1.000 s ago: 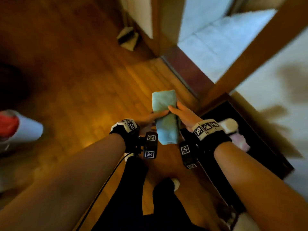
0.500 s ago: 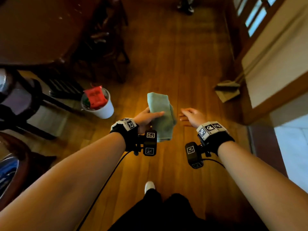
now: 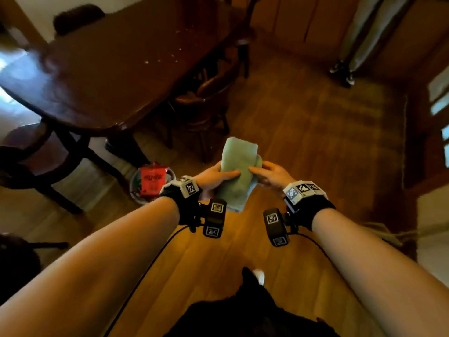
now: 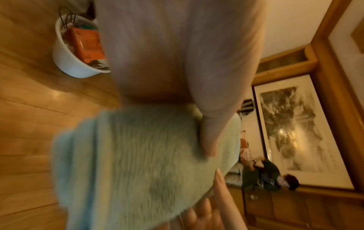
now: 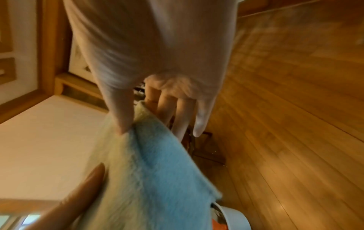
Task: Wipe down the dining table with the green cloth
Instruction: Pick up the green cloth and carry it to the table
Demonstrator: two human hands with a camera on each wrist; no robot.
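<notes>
Left hand [image 3: 213,177] grips the folded green terry cloth [image 3: 237,173]; right hand [image 3: 269,176] pinches its opposite edge, both in mid-air.

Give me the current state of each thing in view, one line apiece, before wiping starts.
Folded green cloth: held off the table, between both hands.
Left hand: grips the cloth, thumb across its front.
Right hand: pinches the cloth's right edge.
Dark wooden dining table: not yet wiped, pale crumbs scattered on top.
White bin: upright on the floor, a red packet sticking out.
Wooden chair: tucked under the table's edge.
</notes>
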